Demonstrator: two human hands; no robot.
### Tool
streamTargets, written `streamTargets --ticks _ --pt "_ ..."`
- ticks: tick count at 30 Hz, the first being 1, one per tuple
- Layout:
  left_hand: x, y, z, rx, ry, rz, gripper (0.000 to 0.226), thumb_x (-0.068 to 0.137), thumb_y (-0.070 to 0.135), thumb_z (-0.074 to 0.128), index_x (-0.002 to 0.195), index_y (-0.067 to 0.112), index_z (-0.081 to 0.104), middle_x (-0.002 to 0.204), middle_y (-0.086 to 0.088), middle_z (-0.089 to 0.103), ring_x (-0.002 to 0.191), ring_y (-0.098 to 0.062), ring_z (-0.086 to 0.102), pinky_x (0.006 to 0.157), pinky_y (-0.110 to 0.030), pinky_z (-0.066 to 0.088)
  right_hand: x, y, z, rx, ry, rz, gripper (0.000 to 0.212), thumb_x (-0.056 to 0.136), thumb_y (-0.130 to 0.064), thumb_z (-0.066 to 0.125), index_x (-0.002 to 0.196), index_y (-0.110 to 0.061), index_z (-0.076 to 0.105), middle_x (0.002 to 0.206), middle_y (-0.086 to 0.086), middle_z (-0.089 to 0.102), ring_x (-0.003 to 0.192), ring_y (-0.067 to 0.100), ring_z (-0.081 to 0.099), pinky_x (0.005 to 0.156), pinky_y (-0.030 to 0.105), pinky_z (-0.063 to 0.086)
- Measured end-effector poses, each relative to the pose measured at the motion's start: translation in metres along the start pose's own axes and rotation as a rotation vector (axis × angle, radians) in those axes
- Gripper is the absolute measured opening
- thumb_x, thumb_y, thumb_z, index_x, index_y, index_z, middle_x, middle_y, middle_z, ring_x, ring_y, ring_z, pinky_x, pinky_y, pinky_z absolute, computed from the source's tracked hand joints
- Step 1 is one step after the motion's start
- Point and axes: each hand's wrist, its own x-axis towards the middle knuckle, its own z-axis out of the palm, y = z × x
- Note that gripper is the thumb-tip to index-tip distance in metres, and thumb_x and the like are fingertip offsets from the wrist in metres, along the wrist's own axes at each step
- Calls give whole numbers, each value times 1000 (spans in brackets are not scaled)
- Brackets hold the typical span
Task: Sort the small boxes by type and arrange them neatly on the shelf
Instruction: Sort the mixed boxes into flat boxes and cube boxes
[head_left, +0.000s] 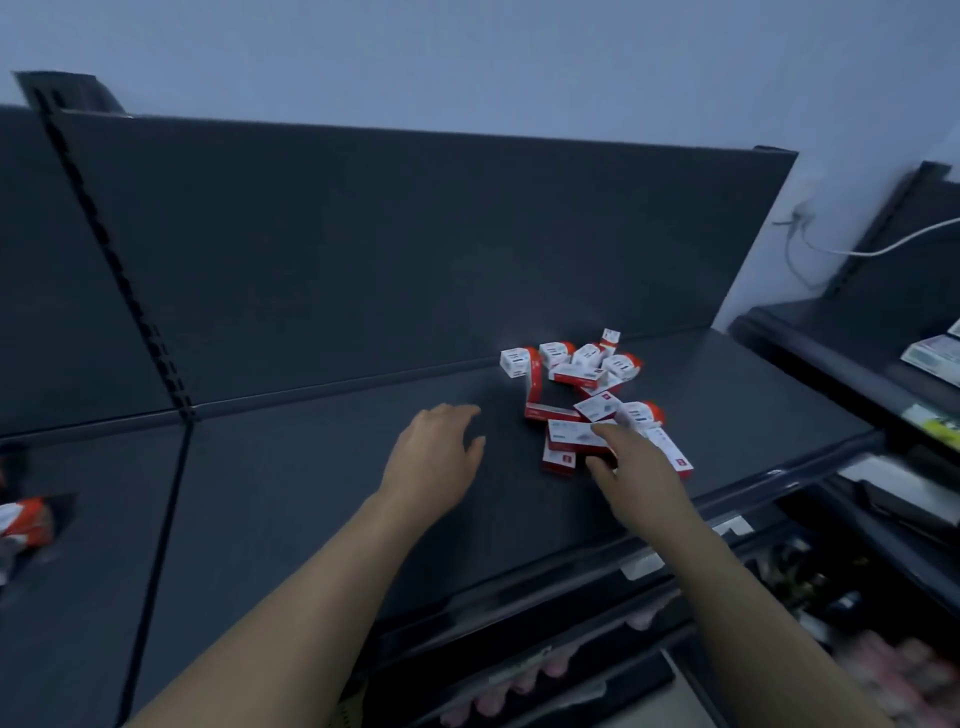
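While the small boxes (579, 374) lie in a loose heap on the right part of the dark shelf (311, 493), it is better to take them one at a time from the near edge, so that the others do not slide. I judge the step in hand to be picking up the nearest white-and-red box (574, 435). A good way is to grip it firmly, lift it straight up, and set it on the bare shelf at the left to begin a row for its type. The right hand (641, 470) reaches forward on a stretched arm, forefinger on top of this box and thumb at its near side, so it seems to pinch it. The left hand (436, 457) hovers low over the shelf, left of the heap, palm down, fingers apart and loosely bent, holding nothing.
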Motion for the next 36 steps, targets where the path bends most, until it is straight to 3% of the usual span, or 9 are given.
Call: streamTargets --ticks 5,9,15,21,25,28,31,36 --pt "43 15 26 26 -110 44 47 95 28 52 140 20 43 141 0 46 129 -18 43 106 -30 35 29 23 4 -54 -119 -16 34 94 -21 55 127 -12 51 142 8 48 145 21 22 108 35 33" --pt "75 20 44 60 -198 110 46 92 19 56 137 24 47 138 0 48 125 -18 46 103 -30 37 44 31 7 -61 -176 -9 52 96 -23 53 144 -15 37 149 3 39 145 20 19 115 33 22" --pt "102 18 65 59 -227 133 31 91 17 56 121 24 61 120 1 56 108 -17 53 92 -32 45 54 41 4 -26 -168 -19 45 93 -27 58 136 -20 46 134 0 49 128 16 38 106 30 33" --pt "86 4 47 -90 -84 76 15 94 25 54 104 18 63 102 2 62 89 -13 56 78 -27 45 49 30 -4 165 -64 -16 32 90 -25 62 120 -24 52 117 -10 45 99 6 50 79 16 37" --pt "41 -18 23 -244 106 8 9 93 22 57 99 18 62 87 9 64 78 -9 59 70 -19 43 48 2 5 262 -37 -114 34 86 -22 67 118 -26 53 116 -7 46 99 8 55 86 23 49" --pt "2 -37 1 -314 194 -93 4 94 21 55 94 21 59 80 9 67 66 -7 64 64 -19 47 44 -28 19 341 -85 -169 36 86 -19 67 118 -26 53 117 -7 48 98 4 55 80 14 44" --pt "-34 -56 -21 -395 286 -216 7 95 17 54 93 22 58 79 7 67 56 -4 65 59 -12 47 37 -63 38 409 -127 -238 35 85 -18 68 116 -27 54 114 -9 52 98 2 56 85 17 44" --pt "-91 -89 -68 -528 477 -364 11 93 15 57 101 21 62 85 4 68 65 -13 69 70 -25 55 20 -131 68 505 -268 -344 32 82 -12 65 107 -30 56 107 -7 64 93 7 63 79 23 51"
